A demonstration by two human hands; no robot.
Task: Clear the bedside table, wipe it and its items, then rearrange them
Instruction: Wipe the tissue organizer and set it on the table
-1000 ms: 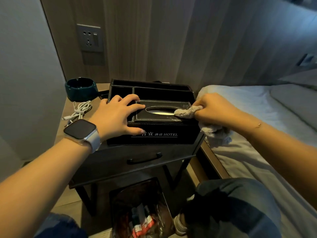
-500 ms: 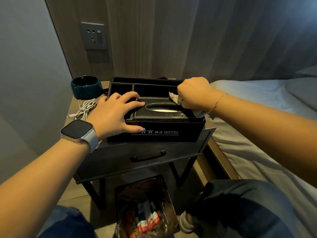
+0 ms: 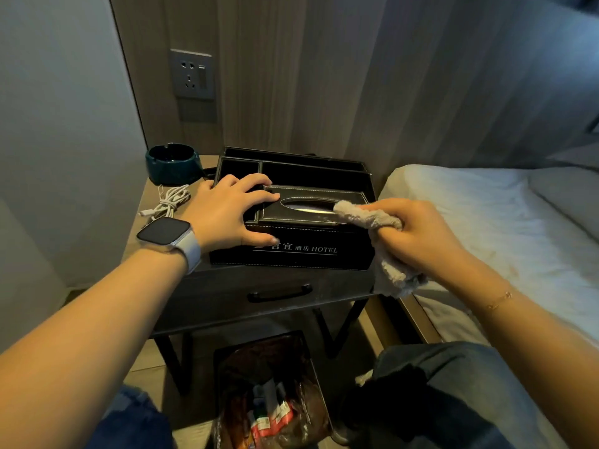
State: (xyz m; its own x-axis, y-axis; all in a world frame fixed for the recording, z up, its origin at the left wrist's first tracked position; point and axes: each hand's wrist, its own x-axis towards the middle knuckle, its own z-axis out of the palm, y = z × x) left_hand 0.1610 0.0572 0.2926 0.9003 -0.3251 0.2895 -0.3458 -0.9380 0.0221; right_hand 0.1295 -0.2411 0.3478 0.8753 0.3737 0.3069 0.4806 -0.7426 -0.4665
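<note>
A black leather tissue box organiser (image 3: 311, 251) marked HOTEL stands on the dark bedside table (image 3: 227, 296). My left hand (image 3: 231, 213) rests on its left top corner, fingers spread over the lid and thumb against the front face. My right hand (image 3: 418, 231) grips a beige cloth (image 3: 366, 217). The cloth's tip lies on the right end of the lid beside the tissue slot, and its loose tail hangs past the box's right side. Behind the box sit a dark teal ashtray (image 3: 171, 162) and a coiled white cable (image 3: 170, 200).
A wall socket (image 3: 192, 74) is above the table. The bed (image 3: 486, 228) with white sheets runs along the right. Under the table stands a bin (image 3: 269, 396) with wrappers in it. My knee (image 3: 431, 390) is at lower right.
My right hand has swept the cloth from the back right of the lid toward the front right corner. My left hand has stayed on the box.
</note>
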